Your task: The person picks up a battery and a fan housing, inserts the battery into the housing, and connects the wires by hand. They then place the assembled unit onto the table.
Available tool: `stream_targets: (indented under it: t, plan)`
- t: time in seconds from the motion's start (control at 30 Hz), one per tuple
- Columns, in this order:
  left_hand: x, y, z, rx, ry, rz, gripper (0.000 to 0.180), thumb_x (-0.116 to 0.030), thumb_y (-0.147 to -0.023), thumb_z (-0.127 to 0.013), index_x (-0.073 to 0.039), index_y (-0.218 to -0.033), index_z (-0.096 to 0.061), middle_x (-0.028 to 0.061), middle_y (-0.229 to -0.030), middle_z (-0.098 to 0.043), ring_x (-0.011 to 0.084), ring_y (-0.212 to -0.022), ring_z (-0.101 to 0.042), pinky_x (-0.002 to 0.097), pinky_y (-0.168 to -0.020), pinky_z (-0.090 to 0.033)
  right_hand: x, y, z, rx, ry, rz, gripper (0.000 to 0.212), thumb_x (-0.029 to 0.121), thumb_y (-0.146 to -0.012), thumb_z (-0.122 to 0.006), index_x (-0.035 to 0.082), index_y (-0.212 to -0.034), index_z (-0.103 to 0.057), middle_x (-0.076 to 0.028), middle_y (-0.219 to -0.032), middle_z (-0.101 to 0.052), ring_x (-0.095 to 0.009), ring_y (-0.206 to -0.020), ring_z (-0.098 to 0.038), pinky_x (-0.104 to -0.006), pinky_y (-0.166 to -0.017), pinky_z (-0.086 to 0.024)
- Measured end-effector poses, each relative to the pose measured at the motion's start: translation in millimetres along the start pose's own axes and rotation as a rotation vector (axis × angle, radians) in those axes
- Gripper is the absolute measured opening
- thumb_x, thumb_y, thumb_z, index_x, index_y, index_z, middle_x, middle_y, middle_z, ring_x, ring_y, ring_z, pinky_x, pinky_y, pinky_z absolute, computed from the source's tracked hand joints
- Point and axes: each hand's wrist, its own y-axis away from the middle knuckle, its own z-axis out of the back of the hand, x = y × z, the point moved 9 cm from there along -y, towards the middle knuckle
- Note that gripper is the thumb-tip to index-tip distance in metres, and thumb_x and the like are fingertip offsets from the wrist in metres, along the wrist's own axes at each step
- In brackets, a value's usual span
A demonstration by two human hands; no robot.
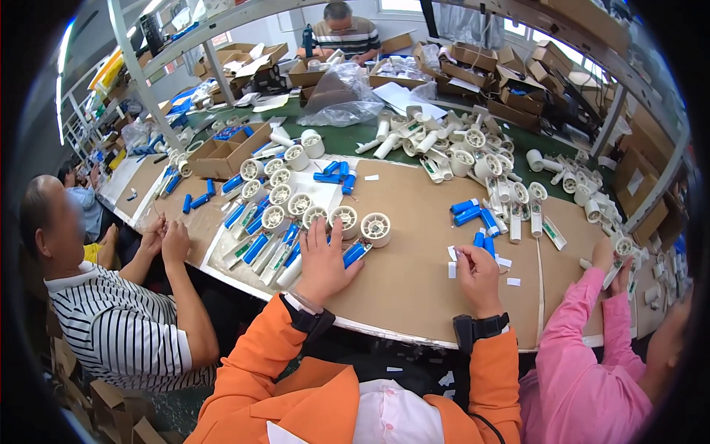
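Observation:
My left hand (323, 260) is open, palm down, its fingers spread over a row of white handheld-fan bodies with round grilled heads. The fingertips reach the edge of a round fan head (345, 219); another fan head (376, 229) stands just right of them. Beside the palm lies a blue cylindrical battery (356, 254). My right hand (479, 277) is closed in a pinch above the brown board, by blue batteries (484, 241) and small white paper slips (513, 282). What its fingertips hold, if anything, is too small to tell.
White fan parts (473, 140) are heaped at the back right. A cardboard box (231, 150) with dividers stands back left. Co-workers sit on both sides: a striped shirt (118, 325) at left, a pink sleeve (573, 311) at right. Another person (344, 33) sits across the bench.

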Motion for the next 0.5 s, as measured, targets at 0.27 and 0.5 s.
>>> stream_targets:
  t: [0.27, 0.5]
  plan:
    - [8, -5, -9, 0.113, 0.111, -0.034, 0.088, -0.048, -0.074, -0.074, -0.014, -0.147, -0.039, 0.0233, -0.144, -0.037, 0.0407, -0.131, -0.035, 0.0569, -0.108, -0.026, -5, 3, -7, 0.045, -0.018, -0.022, 0.009, 0.005, -0.091, -0.064, -0.001, -0.097, -0.068, -0.007, -0.076, -0.063, -0.013, -0.062, -0.056, -0.0269, -0.056, -0.044]
    - [18, -12, -17, 0.126, -0.040, 0.039, 0.082, -0.051, -0.077, -0.071, -0.031, -0.149, -0.039, 0.0230, -0.144, -0.038, 0.0406, -0.132, -0.035, 0.0553, -0.106, -0.026, -16, 7, -13, 0.081, 0.003, -0.041, 0.010, 0.007, -0.093, -0.063, -0.001, -0.097, -0.068, -0.006, -0.074, -0.063, -0.014, -0.063, -0.058, -0.0274, -0.057, -0.045]
